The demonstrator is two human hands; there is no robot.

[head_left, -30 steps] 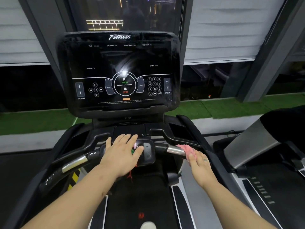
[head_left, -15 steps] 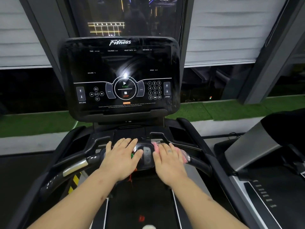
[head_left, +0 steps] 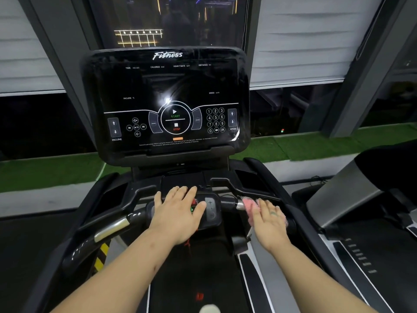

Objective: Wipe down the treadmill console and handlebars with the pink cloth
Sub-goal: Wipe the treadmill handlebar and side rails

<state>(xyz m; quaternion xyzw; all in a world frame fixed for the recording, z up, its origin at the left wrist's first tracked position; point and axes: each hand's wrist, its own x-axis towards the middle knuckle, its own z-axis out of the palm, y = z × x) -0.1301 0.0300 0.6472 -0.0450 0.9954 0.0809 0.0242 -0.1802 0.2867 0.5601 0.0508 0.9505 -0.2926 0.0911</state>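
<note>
Since the pink cloth [head_left: 247, 206] looks soft, light and limp, a flat palm suits it. The right hand [head_left: 269, 219], fingers straight, presses it onto the handlebar [head_left: 228, 203] beneath.

We see the pink cloth [head_left: 247, 205], fluffy and bunched, draped over the right half of the handlebar [head_left: 226, 202] just beside its silver sensor band, with our right grip [head_left: 269, 222] lying flat on top of it, fingers straight. The handlebar is a black curved bar running across below the console [head_left: 167, 86], with a small button pad at its middle. The console stands upright, a glossy black panel printed with START, STOP, a number pad, and INCLINE and SPEED arrows.
</note>
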